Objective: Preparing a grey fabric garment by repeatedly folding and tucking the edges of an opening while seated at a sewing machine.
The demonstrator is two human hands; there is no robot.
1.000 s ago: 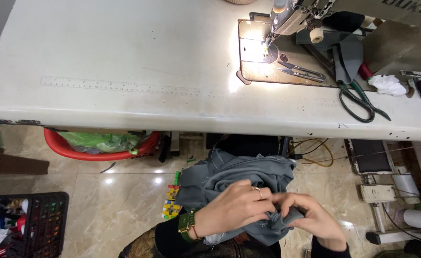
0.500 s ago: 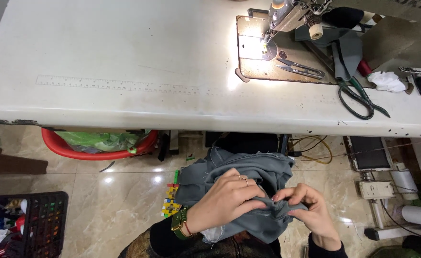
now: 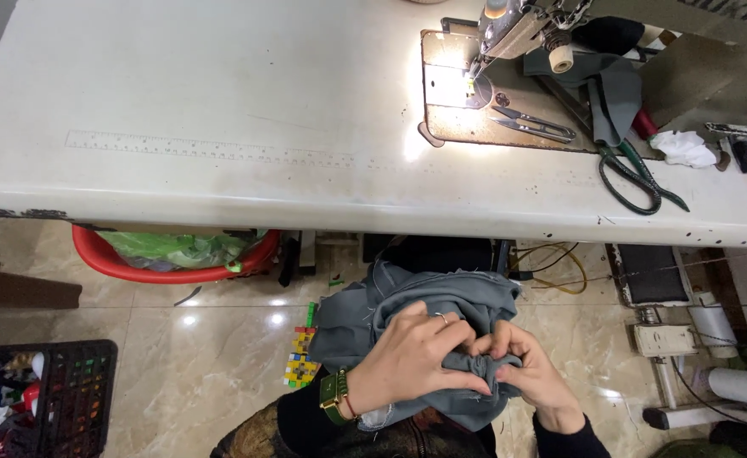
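Both the left hand [image 3: 412,356] and right hand [image 3: 526,373] pinch bunched grey fabric [image 3: 424,305] in the lap. The table edge [image 3: 373,220] lies well ahead of them, with open floor [image 3: 204,339] to the left.

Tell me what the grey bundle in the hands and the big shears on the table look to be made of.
Grey bundle: soft woven or knit fabric, matte; it folds and creases, with loose threads at its edges. Shears: apparently metal blades with dark coated handle loops, perhaps painted or plastic; too small to be sure.

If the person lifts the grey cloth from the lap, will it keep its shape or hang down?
The grey cloth probably droops: it lies bunched in soft folds. It seems light, since fingers of both hands pinch it easily. Loose threads at its edge might snag.
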